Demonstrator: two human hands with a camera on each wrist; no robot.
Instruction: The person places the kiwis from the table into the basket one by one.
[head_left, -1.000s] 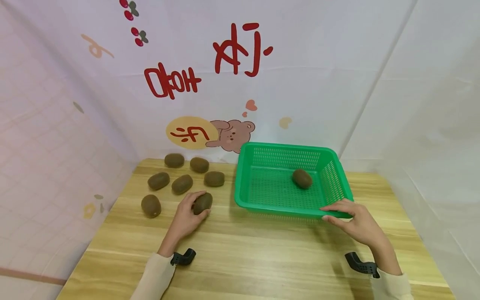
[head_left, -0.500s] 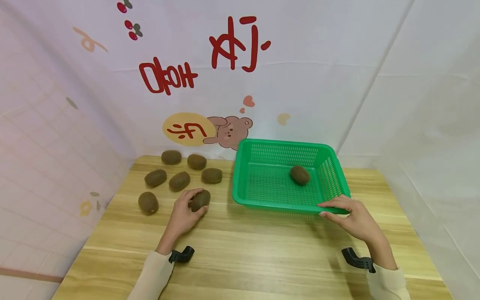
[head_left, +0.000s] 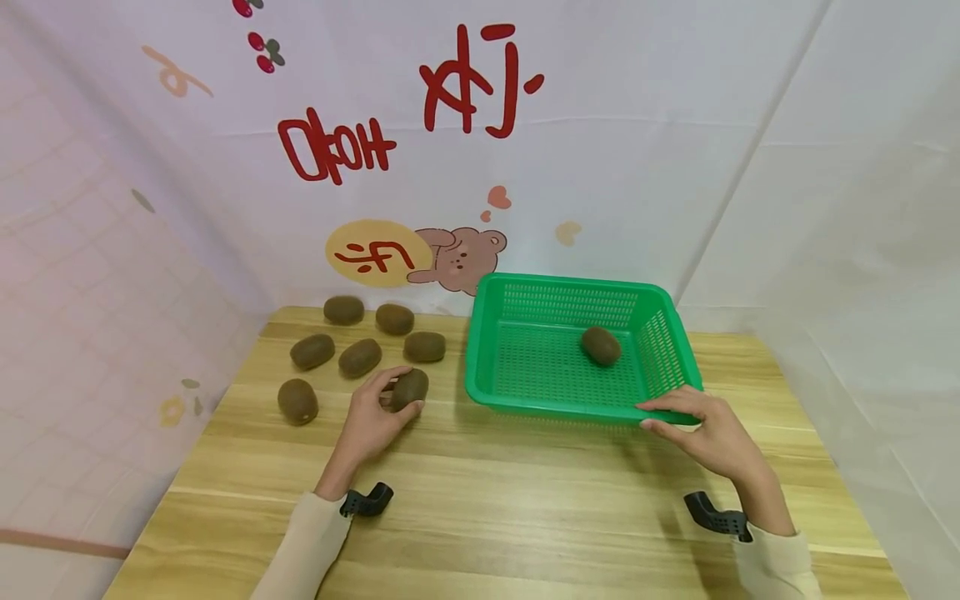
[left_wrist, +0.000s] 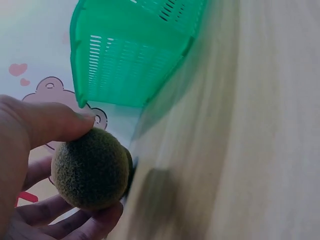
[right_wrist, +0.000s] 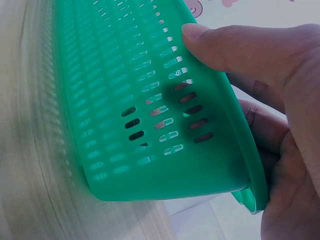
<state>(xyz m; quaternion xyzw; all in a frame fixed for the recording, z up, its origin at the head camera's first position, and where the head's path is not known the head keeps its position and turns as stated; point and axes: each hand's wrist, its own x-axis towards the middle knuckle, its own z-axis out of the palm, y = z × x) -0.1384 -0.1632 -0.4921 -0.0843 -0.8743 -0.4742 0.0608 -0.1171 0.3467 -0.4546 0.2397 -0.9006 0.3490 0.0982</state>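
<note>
Pick-up step, judging by the scene: left hand (head_left: 369, 419) curled round a fuzzy brown oval kiwi (head_left: 409, 388), lower centre-left of the head view, just off the light wooden surface (head_left: 525, 508) (thumb on top, fingers under, per the left wrist view). Right hand (head_left: 708, 433) pinching the near right rim of the green perforated plastic basket (head_left: 558, 411), lower right, one kiwi inside. Next, probably: a lift rightward over the rim, grip firm.
</note>
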